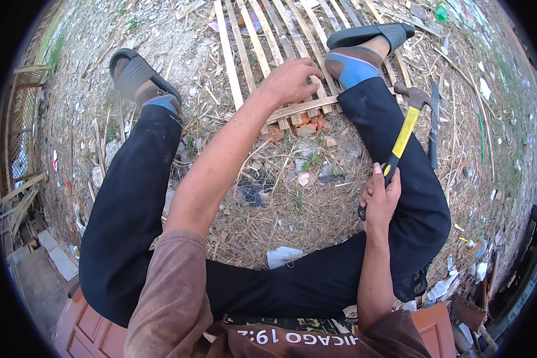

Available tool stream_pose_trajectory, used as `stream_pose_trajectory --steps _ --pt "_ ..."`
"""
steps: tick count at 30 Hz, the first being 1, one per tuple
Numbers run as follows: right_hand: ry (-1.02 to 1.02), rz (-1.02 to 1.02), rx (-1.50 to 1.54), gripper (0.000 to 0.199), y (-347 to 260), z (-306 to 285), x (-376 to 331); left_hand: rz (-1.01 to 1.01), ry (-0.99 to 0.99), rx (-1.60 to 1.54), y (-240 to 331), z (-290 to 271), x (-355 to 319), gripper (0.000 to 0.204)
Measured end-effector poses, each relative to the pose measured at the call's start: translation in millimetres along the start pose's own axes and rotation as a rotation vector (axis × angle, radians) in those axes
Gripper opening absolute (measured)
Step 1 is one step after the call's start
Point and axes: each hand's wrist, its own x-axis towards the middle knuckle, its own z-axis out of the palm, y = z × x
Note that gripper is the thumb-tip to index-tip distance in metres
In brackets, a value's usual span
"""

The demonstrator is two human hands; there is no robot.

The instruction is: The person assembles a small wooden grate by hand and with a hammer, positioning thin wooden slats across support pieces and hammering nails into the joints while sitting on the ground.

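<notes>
My right hand is wrapped round the black grip of a claw hammer with a yellow shaft. Its rusty head points up and away, above my right knee and shin. In front of me lies a panel of thin wooden slats, joined by a cross strip at its near end. My left hand reaches over the slats close to that strip, thumb and fingers bent and apart. Nothing shows between them. My right sandal rests over the panel's right side.
A long knife-like blade with a dark handle lies right of my right leg. Broken brick pieces sit under the panel's near end. Straw and litter cover the ground. A woven frame stands at far left, and a green bottle lies at far right.
</notes>
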Motion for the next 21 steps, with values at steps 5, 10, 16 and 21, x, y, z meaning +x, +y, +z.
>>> stream_pose_trajectory --steps 5,10,16,21 --pt "0.003 0.015 0.005 0.015 2.1 -0.4 0.0 -0.071 -0.195 0.149 9.8 13.8 24.3 0.036" --pt "-0.015 0.038 0.031 0.017 0.6 -0.9 -0.1 -0.156 -0.246 0.242 15.1 17.2 31.5 0.039" --pt "-0.03 0.029 0.015 0.017 2.0 -0.6 0.1 -0.148 -0.286 0.172 3.7 18.6 27.7 0.034" --pt "-0.028 0.039 0.012 0.015 2.2 -1.4 0.3 -0.151 -0.291 0.138 1.7 21.1 29.4 0.027"
